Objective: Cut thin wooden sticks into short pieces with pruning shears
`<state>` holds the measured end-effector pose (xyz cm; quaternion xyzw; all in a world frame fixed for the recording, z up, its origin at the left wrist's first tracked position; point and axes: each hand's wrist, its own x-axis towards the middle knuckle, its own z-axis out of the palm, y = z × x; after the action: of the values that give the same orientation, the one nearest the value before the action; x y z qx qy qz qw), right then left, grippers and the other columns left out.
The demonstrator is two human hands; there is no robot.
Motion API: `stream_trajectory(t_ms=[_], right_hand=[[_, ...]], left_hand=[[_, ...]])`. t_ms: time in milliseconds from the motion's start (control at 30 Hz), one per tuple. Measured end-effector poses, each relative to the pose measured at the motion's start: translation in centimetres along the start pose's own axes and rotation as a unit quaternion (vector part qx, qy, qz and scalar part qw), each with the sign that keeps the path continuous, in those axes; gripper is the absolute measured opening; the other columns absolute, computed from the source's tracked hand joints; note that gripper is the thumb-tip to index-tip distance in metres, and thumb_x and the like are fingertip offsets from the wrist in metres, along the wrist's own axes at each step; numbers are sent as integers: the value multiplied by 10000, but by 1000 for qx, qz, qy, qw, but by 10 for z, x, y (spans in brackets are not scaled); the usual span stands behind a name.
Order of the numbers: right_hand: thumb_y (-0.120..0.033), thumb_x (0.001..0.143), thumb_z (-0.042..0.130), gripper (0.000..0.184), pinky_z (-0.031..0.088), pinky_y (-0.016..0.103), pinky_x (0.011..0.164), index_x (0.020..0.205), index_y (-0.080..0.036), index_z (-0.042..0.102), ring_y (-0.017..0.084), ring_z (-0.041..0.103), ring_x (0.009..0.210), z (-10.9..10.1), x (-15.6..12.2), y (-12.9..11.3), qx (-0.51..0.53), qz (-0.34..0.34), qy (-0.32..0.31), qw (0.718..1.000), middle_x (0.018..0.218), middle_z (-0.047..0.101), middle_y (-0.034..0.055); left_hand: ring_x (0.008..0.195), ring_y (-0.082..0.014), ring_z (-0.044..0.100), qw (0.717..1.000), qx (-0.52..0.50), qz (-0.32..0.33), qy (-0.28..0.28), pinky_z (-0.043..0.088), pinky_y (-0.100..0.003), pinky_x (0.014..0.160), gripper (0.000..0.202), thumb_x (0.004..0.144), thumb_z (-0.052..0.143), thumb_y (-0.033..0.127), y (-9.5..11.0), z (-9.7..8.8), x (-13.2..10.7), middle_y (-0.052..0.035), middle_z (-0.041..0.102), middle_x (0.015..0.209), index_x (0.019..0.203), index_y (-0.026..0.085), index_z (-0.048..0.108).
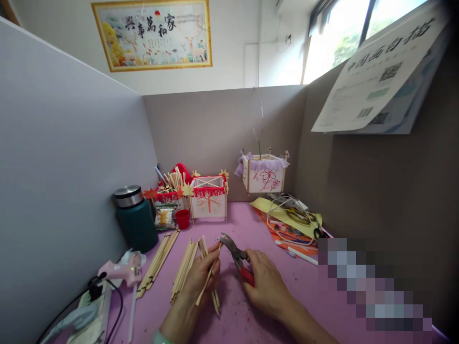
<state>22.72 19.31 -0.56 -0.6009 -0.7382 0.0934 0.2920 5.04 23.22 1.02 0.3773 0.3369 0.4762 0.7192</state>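
Pixelated patch (375,282) covers table (251,224) at right; pliers (235,254) handles buried in right hand (267,283).

head view | worn high | faces forward-down | near purple desk (251,224)

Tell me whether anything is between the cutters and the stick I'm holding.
Nothing visible does. The left hand holds the stick with its tip right at the open blades of the cutters in the right hand. The loose sticks lie off to the left, outside the gap.
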Motion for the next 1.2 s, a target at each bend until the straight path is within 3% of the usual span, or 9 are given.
stream_trajectory(t_ms=[333,500,600,867,1067,1200], right_hand=[[-171,681,500,225,306,255,616,903,-199,477,204,564,777,-2,4,-3,-18,9,-62,998,909,613,69],[-190,708,499,168,256,260,576,875,-206,485,213,595,720,8,7,3,-52,47,-81,994,827,658,69],[-200,710,498,148,259,251,564,857,-209,489,193,580,696,8,8,5,-20,59,-77,995,804,647,51],[-184,664,524,428,360,256,736,1090,-188,484,196,535,877,-5,6,7,53,42,-26,997,1000,576,67],[-179,660,525,525,341,300,865,1181,-182,465,232,478,1028,-1,1,-1,27,3,-30,999,1108,531,93],[-165,640,525,488,346,297,835,1126,-184,480,232,484,989,-4,0,-4,16,-1,-38,999,1060,540,86]], left_hand=[[291,-35,153,999,34,1,26,89,-190,315,589,730,644,397,-7,-7,2,129,327,394,1240,136,511],[292,-28,157,999,19,-27,30,84,-194,321,538,730,645,359,-8,-10,5,121,341,409,1210,142,536],[287,-23,175,999,-6,-31,29,84,-188,322,495,746,631,332,-8,-12,7,109,377,417,1198,148,547],[286,-20,187,998,-62,-23,-12,87,-175,318,471,785,602,293,2,-9,1,102,403,411,1232,167,524],[276,-24,189,998,-55,-20,-20,101,-176,316,435,791,599,289,1,-5,-1,107,395,380,1193,139,527],[278,-23,182,999,-32,-13,-17,96,-171,313,438,782,607,299,1,-3,-1,111,387,383,1176,122,531]])
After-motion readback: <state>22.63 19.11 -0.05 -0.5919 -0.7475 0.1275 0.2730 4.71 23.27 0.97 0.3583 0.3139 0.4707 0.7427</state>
